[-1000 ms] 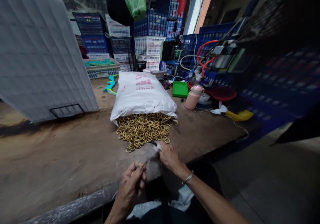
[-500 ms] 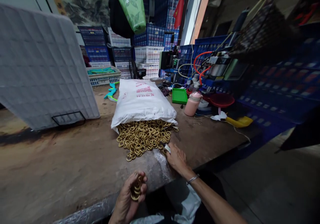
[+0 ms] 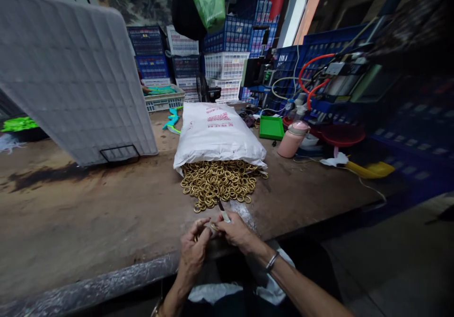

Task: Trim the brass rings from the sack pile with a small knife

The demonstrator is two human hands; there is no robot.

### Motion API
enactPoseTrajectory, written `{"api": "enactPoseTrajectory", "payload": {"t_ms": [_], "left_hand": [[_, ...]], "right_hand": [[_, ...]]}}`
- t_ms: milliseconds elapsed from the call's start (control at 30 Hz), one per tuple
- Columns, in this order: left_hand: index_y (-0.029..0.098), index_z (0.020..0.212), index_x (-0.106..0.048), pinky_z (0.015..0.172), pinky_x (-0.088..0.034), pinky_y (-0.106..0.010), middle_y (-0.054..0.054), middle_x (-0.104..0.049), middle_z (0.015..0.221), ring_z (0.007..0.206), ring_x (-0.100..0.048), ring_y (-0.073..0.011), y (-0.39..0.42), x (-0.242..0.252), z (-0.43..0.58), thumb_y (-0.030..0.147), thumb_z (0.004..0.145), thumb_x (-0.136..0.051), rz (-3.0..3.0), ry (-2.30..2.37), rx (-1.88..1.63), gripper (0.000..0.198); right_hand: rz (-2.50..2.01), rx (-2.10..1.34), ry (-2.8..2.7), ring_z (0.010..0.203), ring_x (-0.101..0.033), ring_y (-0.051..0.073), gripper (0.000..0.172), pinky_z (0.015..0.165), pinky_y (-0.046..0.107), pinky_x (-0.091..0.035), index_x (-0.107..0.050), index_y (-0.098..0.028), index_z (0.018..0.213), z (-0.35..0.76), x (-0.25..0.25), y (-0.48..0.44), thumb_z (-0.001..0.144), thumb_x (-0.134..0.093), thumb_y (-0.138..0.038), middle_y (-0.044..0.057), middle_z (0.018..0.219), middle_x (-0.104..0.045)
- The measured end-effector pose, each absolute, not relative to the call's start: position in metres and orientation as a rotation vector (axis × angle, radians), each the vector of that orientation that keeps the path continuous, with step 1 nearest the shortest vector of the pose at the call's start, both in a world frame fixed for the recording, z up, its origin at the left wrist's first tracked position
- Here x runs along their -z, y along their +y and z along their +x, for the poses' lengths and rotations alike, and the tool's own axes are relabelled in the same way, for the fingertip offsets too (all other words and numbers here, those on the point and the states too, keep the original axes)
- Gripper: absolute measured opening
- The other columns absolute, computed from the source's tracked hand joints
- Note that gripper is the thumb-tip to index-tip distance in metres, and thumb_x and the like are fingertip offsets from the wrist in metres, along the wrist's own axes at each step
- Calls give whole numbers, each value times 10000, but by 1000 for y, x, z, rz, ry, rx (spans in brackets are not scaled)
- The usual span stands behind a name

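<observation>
A white sack (image 3: 218, 135) lies on the brown worktable (image 3: 88, 213), and a heap of brass rings (image 3: 218, 184) spills from its open mouth toward me. Both hands meet at the table's near edge just in front of the heap. My left hand (image 3: 193, 248) is closed around a small stack of brass rings. My right hand (image 3: 236, 232), with a bangle at the wrist, pinches a thin dark-tipped tool (image 3: 223, 211) and one ring against the left fingers.
A large white quilted panel (image 3: 71, 76) leans at the back left. A green tray (image 3: 271, 128), pink bottle (image 3: 292, 140), red bowl (image 3: 342, 135) and yellow scoop (image 3: 371, 169) sit right of the sack. Stacked blue and white crates (image 3: 223, 52) and a hose-fed machine (image 3: 336, 78) stand behind.
My right hand drew back from the ring heap to meet the left hand at the table edge. The left hand rose toward it. The camera view shifted left.
</observation>
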State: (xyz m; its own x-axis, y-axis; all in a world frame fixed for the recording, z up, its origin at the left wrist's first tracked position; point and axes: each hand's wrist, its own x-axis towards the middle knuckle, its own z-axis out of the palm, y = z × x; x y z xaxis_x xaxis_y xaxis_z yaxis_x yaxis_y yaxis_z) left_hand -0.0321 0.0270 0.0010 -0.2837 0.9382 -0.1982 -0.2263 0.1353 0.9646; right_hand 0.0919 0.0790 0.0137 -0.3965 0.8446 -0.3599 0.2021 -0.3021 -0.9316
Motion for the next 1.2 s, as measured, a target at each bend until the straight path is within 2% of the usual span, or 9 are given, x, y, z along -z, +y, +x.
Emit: {"api": "enactPoseTrajectory", "payload": {"t_ms": [100,300,500,633,700,800,933,1100,1200], "left_hand": [[147,797,-665,561,-443,-208,-15,-661,669,622,-591,-142,24,0,-31,343,636,-659,824,1263,-1367,254],[149,795,-661,553,-438,-204,-2,-638,612,563,-559,-119,20,6,-33,340,712,-602,859,1188,-1348,216],[167,847,-682,667,-440,-212,-34,-681,773,724,-592,-158,17,8,-32,312,726,-594,1076,1280,-1347,209],[154,729,-670,580,-427,-200,-3,-632,633,604,-559,-133,16,-1,-30,325,733,-574,1037,1256,-1311,196],[151,680,-655,552,-415,-194,10,-603,594,572,-537,-121,15,-6,-28,322,728,-574,1000,1258,-1323,195],[144,647,-636,548,-407,-192,13,-587,585,565,-514,-112,15,-11,-27,321,708,-596,948,1256,-1332,192],[141,623,-585,497,-379,-185,22,-545,560,507,-465,-86,14,-11,-25,365,676,-624,764,1136,-1286,234],[147,604,-513,358,-202,-152,57,-457,508,378,-288,-26,13,-9,-26,429,690,-600,677,1118,-1178,308],[155,640,-493,340,-145,-154,53,-462,550,372,-280,-23,11,-5,-29,448,710,-575,658,1105,-1145,312]], "right_hand": [[-1277,-1935,-1334,318,-226,12,99,335,173,-129,-434,-192,698,90,-18,73,669,-491,-267,-101,492,-433],[-1247,-2043,-1221,296,-205,0,170,306,154,-112,-410,-201,721,90,-20,67,672,-510,-330,-101,506,-456],[-1329,-2105,-1159,282,-199,5,157,306,149,-109,-418,-210,768,93,-16,70,623,-477,-217,-110,479,-437],[-1319,-2061,-1175,293,-200,11,103,311,156,-124,-427,-200,740,94,-17,68,675,-468,-268,-99,490,-433],[-1300,-1969,-1245,304,-215,19,168,319,169,-149,-438,-193,729,94,-16,65,736,-447,-361,-85,508,-450],[-1308,-1722,-1487,368,-305,35,279,375,179,-230,-470,-174,662,93,-13,63,768,-443,-430,-63,508,-461],[-1316,-1486,-1692,498,-417,69,293,472,182,-305,-491,-156,591,91,-13,64,773,-450,-382,-31,530,-493],[-1312,-1441,-1717,522,-434,82,248,484,188,-314,-493,-158,614,89,-13,65,767,-449,-348,-24,544,-511],[-1268,-1503,-1684,514,-435,78,246,480,183,-318,-485,-161,619,89,-11,64,777,-434,-341,-27,546,-508]]}}
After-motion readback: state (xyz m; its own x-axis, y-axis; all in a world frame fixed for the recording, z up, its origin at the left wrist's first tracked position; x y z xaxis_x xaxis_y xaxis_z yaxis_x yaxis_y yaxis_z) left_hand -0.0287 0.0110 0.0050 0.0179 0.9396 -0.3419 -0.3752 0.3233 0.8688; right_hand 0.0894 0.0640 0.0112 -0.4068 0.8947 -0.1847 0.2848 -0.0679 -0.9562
